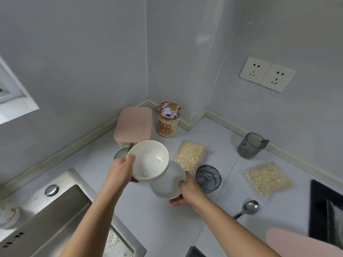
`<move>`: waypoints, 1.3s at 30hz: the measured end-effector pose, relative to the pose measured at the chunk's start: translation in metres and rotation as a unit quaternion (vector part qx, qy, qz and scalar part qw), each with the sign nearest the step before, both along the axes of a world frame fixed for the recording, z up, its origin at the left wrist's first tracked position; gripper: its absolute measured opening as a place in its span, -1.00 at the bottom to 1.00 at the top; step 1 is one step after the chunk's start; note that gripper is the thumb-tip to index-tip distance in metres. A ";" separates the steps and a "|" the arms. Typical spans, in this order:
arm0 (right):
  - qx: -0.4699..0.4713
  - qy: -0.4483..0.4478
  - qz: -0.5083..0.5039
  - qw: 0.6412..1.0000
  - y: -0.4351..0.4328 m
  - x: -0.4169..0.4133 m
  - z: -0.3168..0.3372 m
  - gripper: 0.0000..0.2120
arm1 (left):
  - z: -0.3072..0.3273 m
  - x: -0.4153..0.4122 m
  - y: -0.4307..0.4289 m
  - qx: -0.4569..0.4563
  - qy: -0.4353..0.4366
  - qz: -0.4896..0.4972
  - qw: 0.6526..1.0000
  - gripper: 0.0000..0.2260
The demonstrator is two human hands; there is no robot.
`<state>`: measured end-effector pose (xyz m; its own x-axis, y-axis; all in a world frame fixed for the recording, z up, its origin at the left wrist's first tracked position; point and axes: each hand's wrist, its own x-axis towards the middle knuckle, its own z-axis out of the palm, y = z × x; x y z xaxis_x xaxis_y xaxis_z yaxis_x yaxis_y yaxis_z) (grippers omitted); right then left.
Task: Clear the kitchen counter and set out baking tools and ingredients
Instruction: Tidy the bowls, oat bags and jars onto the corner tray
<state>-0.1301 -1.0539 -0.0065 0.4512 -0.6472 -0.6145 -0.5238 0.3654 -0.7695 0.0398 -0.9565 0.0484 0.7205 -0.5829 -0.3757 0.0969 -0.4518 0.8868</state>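
Head view, looking down at a counter (pixel 157 223) corner.

Left hand (pixel 121 170): grips a white bowl (pixel 150 162) at its near-left rim, thumb over the edge, fingers curled underneath. The bowl is held above the counter, tilted so that I see its inside.

Right hand (pixel 188 193): holds a second white bowl (pixel 168 185) at its right rim, thumb on top, fingers curled below. This one is lower and to the right. The first bowl's rim overlaps it; I cannot tell whether they touch.

On the counter:
- pink-lidded box (pixel 134 124) in the back corner, with a dog-print jar (pixel 168 119) of pale flakes just beside it on the right
- small glass (pixel 121 153) beyond the left hand, partly hidden
- bag of oats (pixel 191 155) lying flat behind the bowls
- dark ribbed tumbler (pixel 208 178) upright, just right of the right hand
- second oat bag (pixel 268 178) further right
- grey measuring cup (pixel 250 145) upright near the wall
- metal spoon (pixel 250 206) lying right of the right forearm

Steel sink (pixel 55 210) at lower left. Two wall sockets (pixel 267 74) at upper right.
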 end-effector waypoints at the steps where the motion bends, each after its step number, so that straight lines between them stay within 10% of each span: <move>1: -0.001 -0.004 -0.002 1.000 0.000 -0.008 0.006 -0.62 | -0.001 -0.010 -0.004 0.008 -0.007 -0.023 1.000 -0.75; 39: 0.016 -0.219 -0.373 0.901 0.156 -0.560 0.081 -0.58 | 0.046 -0.564 0.011 -0.028 -0.129 -0.481 0.867 -0.66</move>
<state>-0.6901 -0.8978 0.0750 0.1027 -0.8558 -0.5070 0.2288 0.5163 -0.8253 -0.5243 -0.9458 0.0944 -0.0536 -0.9725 -0.2268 -0.5056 -0.1694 0.8460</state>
